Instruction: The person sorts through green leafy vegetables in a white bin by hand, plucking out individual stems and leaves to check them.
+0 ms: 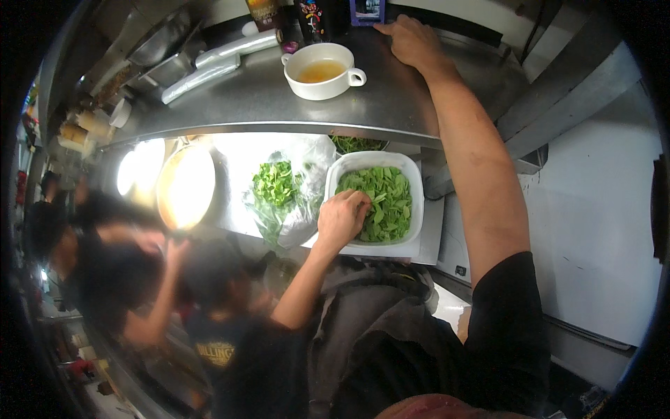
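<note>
My left hand (343, 214) reaches into a white plastic tub (417, 188) of loose green leaves (390, 204), its fingers curled on some leaves at the tub's near left side. Stretched out over the steel shelf (246, 99), my right hand (416, 44) points its index finger at the lower edge of a purple-framed device with a lit screen (368, 11). It holds nothing that I can see. Left of the tub, a clear plastic bag (309, 209) lies around more green leaves (275, 183).
A white two-handled bowl (320, 94) with amber liquid stands on the shelf, near bottles (313, 21) and wrapped rolls (201, 78). Behind the tub sits a container of greens (358, 143). At left are a brightly lit round pan (186, 186) and two people (115, 272) close by.
</note>
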`<act>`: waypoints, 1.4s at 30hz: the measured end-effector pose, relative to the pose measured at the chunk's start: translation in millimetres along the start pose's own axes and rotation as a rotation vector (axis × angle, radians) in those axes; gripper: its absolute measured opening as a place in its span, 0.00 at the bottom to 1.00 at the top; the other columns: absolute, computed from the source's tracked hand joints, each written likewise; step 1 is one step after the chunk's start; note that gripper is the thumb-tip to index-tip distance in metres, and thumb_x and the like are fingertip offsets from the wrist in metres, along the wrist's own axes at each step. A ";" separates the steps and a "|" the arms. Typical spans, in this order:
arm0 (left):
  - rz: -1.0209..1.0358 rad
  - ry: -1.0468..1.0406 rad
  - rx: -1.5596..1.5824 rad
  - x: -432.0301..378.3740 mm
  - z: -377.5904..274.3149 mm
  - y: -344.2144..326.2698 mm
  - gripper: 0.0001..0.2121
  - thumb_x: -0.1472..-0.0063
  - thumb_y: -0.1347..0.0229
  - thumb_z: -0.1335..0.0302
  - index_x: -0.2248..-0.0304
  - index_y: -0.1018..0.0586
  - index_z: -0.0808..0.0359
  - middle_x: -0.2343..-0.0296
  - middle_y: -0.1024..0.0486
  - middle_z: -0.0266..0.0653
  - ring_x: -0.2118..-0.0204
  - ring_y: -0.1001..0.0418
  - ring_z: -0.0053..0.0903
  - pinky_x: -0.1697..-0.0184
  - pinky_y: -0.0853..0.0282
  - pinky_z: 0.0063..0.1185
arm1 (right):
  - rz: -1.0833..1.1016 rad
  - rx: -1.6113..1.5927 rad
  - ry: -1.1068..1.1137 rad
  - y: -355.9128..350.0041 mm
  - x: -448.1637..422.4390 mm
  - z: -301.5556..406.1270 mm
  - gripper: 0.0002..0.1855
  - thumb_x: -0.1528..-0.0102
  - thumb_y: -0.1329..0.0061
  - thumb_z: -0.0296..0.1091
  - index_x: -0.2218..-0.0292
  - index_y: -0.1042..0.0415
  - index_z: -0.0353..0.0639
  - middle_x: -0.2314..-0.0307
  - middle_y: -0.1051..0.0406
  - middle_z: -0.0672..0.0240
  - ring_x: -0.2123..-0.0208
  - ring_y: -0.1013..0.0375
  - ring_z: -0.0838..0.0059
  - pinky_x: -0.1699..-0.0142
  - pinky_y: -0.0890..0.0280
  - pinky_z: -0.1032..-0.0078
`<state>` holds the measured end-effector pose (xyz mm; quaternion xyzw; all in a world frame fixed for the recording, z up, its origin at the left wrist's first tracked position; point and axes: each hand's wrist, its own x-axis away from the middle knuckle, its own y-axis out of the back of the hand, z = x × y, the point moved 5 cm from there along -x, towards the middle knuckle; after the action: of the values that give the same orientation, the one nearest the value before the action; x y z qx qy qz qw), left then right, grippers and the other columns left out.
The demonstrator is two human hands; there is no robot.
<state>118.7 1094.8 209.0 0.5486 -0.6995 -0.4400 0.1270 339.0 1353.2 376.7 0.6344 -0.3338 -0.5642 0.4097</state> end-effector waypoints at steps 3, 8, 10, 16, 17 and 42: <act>0.005 0.009 -0.006 0.2 -0.2 1.2 0.03 0.44 0.38 0.77 0.69 0.18 0.61 0.71 0.20 0.37 0.70 0.21 0.37 0.67 0.26 0.30 | 0.016 0.002 -0.001 2.9 1.7 3.8 0.28 0.38 0.61 0.28 0.42 0.27 0.72 0.53 0.29 0.58 0.47 0.29 0.57 0.43 0.35 0.53; -0.005 0.001 0.003 -0.3 -1.5 0.3 0.04 0.44 0.37 0.76 0.69 0.19 0.60 0.72 0.21 0.37 0.69 0.21 0.38 0.67 0.27 0.32 | -0.008 -0.016 -0.010 3.0 -0.1 2.2 0.19 0.33 0.61 0.38 0.46 0.23 0.66 0.53 0.27 0.55 0.48 0.26 0.53 0.44 0.32 0.53; -0.003 0.012 0.012 0.4 -0.5 -0.3 0.04 0.45 0.37 0.74 0.69 0.20 0.60 0.73 0.22 0.37 0.68 0.22 0.38 0.66 0.28 0.33 | -0.018 -0.039 0.001 3.6 1.5 2.8 0.19 0.34 0.60 0.37 0.46 0.23 0.67 0.54 0.27 0.55 0.48 0.26 0.53 0.44 0.32 0.53; -0.014 0.002 0.004 0.8 3.0 -3.2 0.05 0.45 0.37 0.75 0.69 0.21 0.60 0.74 0.23 0.37 0.68 0.22 0.38 0.66 0.28 0.34 | 0.011 -0.064 0.007 9.2 3.2 5.7 0.28 0.41 0.56 0.26 0.43 0.25 0.67 0.53 0.28 0.57 0.48 0.28 0.57 0.43 0.33 0.57; -0.005 0.010 0.006 0.7 3.1 -2.9 0.05 0.45 0.37 0.75 0.69 0.21 0.60 0.74 0.23 0.37 0.68 0.22 0.38 0.66 0.28 0.34 | 0.004 -0.064 0.023 11.0 3.2 7.2 0.28 0.42 0.56 0.25 0.43 0.25 0.65 0.54 0.28 0.57 0.49 0.28 0.57 0.44 0.32 0.58; 0.022 0.035 -0.008 -1.3 -0.8 -2.7 0.04 0.44 0.37 0.74 0.69 0.20 0.60 0.73 0.23 0.36 0.67 0.22 0.37 0.65 0.28 0.33 | -0.162 -0.229 0.044 43.0 -1.9 24.5 0.42 0.48 0.55 0.20 0.33 0.44 0.53 0.59 0.25 0.48 0.56 0.25 0.48 0.52 0.31 0.54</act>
<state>121.5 1095.5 207.9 0.5478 -0.7014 -0.4319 0.1462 316.2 1332.5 415.4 0.6207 -0.2059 -0.6158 0.4396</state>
